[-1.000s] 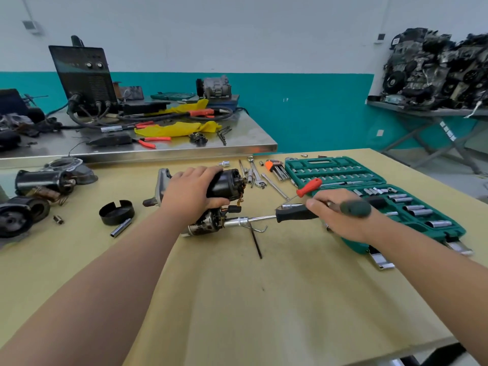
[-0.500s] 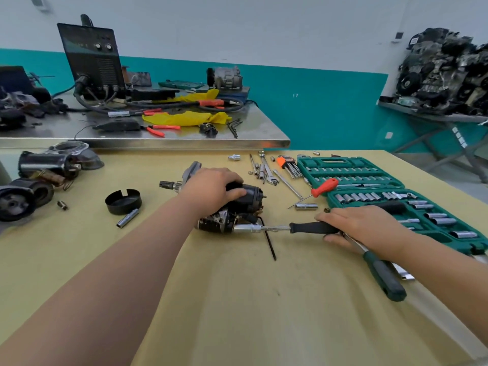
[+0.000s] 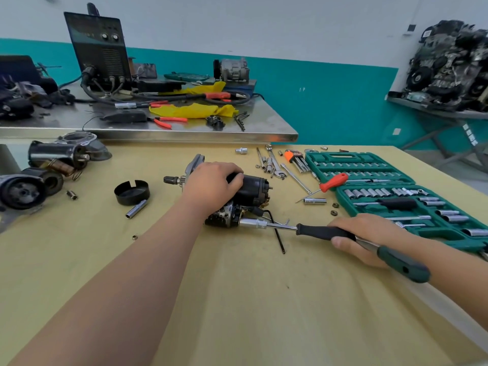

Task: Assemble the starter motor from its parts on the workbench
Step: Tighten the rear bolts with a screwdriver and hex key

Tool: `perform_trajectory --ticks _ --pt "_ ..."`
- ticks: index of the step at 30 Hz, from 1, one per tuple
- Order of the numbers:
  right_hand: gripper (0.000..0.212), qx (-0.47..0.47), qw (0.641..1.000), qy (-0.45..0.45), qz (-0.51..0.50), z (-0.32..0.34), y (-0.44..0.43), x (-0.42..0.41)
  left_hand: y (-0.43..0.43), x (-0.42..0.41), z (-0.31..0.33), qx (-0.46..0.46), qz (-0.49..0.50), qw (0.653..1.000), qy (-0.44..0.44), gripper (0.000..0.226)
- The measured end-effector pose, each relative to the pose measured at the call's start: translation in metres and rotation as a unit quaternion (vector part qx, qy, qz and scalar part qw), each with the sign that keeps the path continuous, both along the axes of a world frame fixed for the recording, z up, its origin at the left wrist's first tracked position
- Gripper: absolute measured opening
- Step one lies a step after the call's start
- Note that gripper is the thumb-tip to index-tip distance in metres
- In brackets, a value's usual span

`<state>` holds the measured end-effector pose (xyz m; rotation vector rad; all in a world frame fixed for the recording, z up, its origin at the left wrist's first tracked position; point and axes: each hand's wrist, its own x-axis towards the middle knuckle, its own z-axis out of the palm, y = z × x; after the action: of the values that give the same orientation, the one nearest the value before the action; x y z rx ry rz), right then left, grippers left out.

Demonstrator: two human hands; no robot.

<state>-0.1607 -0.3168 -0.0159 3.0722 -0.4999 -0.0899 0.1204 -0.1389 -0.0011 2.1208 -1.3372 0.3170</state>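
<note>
The starter motor (image 3: 249, 190) is lying on its side near the centre of the workbench (image 3: 237, 299). It is being gripped from above by the left hand (image 3: 211, 186), with the fingers curled over the black cylindrical housing. A socket driver (image 3: 319, 231) is being held level at the motor's 4 o'clock, with its socket set against the motor's lower end. Its black handle is being clasped by the right hand (image 3: 369, 233). A green-handled tool (image 3: 404, 264) is also being held under that hand, its handle pointing toward 5 o'clock. A black hex key (image 3: 277, 233) is lying beneath the driver shaft. A black cap (image 3: 132, 192) and a loose socket (image 3: 136, 209) are resting at the motor's 9 o'clock. The open socket set case (image 3: 369, 178) is lying at 3 o'clock.
</note>
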Motion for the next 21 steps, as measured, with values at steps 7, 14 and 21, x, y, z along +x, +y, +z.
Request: perform_trajectory --ticks 7,14,21 --pt "0.022 0.03 0.999 0.007 -0.009 0.0 0.001 0.002 0.003 0.0 0.0 -0.017 0.013 0.999 0.024 0.024" --pt "0.037 -0.105 0.992 -0.06 -0.033 -0.006 -0.009 -0.02 0.021 0.001 -0.003 -0.074 -0.015 0.997 -0.021 0.021" --pt "0.032 -0.027 0.936 -0.335 -0.107 -0.008 0.016 -0.021 0.104 0.05 0.017 -0.046 0.095 0.993 0.06 0.018"
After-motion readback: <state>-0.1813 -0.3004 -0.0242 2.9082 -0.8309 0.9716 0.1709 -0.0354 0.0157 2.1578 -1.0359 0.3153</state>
